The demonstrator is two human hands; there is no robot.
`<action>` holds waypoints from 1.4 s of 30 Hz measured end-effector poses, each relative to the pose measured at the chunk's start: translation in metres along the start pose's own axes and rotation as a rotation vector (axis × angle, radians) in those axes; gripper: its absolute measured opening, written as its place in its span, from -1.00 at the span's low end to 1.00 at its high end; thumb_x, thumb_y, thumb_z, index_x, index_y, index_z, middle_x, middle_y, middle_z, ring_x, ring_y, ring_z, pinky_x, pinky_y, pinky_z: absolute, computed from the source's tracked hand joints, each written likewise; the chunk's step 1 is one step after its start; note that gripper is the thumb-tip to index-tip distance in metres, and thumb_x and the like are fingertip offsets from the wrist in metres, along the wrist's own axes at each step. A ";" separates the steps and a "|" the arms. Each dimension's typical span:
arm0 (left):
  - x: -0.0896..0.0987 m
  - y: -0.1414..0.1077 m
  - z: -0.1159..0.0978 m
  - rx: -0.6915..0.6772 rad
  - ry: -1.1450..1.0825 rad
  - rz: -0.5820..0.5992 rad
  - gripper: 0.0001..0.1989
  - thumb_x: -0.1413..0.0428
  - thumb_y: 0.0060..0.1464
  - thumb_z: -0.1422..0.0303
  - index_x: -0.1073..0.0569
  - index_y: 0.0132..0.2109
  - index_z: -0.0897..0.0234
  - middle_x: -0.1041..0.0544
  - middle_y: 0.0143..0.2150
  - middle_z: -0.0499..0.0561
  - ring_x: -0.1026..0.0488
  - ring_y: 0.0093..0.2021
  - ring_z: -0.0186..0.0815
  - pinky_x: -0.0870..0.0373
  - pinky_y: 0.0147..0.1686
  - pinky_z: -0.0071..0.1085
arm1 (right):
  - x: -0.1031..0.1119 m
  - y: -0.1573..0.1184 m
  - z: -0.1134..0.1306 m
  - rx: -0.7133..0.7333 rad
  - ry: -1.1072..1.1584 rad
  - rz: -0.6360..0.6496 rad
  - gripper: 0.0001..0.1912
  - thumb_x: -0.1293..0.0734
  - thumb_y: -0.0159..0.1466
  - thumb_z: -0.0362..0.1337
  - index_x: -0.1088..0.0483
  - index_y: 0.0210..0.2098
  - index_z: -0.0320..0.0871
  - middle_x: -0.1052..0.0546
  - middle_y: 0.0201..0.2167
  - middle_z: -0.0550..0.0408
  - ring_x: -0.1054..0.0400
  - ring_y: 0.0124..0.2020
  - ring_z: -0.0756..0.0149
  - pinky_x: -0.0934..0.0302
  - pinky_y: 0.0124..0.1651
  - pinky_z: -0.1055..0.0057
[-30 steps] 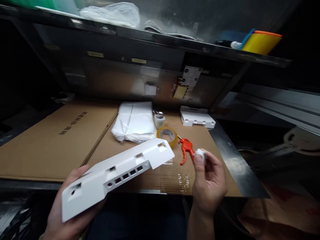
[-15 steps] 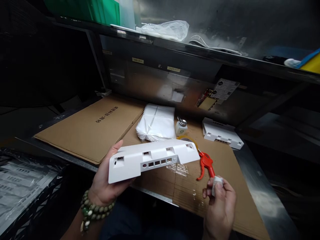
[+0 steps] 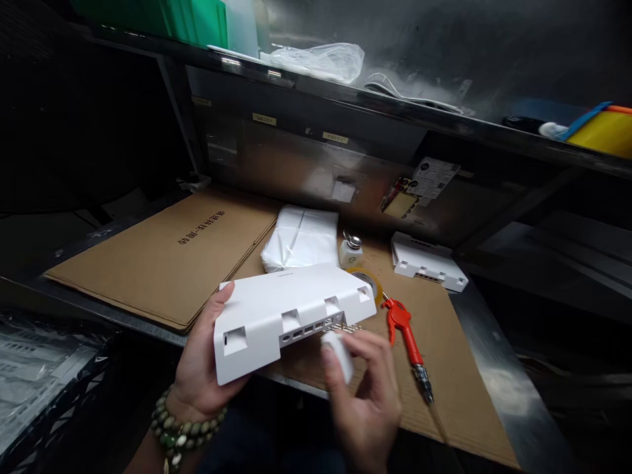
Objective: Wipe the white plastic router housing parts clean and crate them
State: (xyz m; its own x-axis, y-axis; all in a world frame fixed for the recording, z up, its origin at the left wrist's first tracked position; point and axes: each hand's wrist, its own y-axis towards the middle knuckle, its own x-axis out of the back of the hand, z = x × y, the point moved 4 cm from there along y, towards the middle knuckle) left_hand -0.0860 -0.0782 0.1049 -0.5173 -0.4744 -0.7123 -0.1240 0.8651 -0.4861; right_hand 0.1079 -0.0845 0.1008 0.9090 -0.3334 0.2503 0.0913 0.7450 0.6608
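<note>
My left hand (image 3: 205, 359) grips the left end of a white plastic router housing (image 3: 291, 296), thumb on top and fingers beneath. A row of port openings and several square recesses run along its near side. Pinched between the thumb and fingers of my right hand (image 3: 368, 395) is a small white block-like pad (image 3: 338, 355), close to the ports; whether it touches the housing I cannot tell. Behind my right hand, a red air blow gun (image 3: 402, 329) lies on the cardboard with its hose running towards me. A roll of yellow tape (image 3: 371, 284) lies partly behind the housing.
A stack of white bags (image 3: 306, 237) and a pump bottle (image 3: 351, 251) stand at the back. Another white housing (image 3: 429, 262) sits at the back right. Flat cardboard (image 3: 162, 257) covers the left. A black crate (image 3: 49, 382) holds wrapped pieces. Above is a shelf (image 3: 316, 82).
My right hand has moved left from beside the blow gun to the housing's ports, carrying the white pad. The housing has tilted, so more of its top face shows.
</note>
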 end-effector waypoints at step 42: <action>0.026 0.004 0.009 -0.164 0.137 0.011 -0.51 0.08 0.43 0.15 -0.43 0.30 0.31 -0.68 0.00 0.17 -0.69 -0.21 -0.04 -0.60 0.04 -0.16 | -0.001 -0.002 -0.001 0.043 -0.125 -0.103 -0.76 -0.46 0.28 -0.46 -0.55 -0.08 -0.12 -0.46 -0.21 0.08 -0.43 -0.13 0.34 -0.39 -0.06 0.41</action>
State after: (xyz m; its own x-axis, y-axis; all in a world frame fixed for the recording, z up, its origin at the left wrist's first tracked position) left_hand -0.0924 -0.0888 0.0800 -0.6285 -0.4480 -0.6358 -0.2480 0.8902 -0.3821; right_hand 0.1074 -0.0851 0.0984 0.8379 -0.4780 0.2635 0.1616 0.6785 0.7166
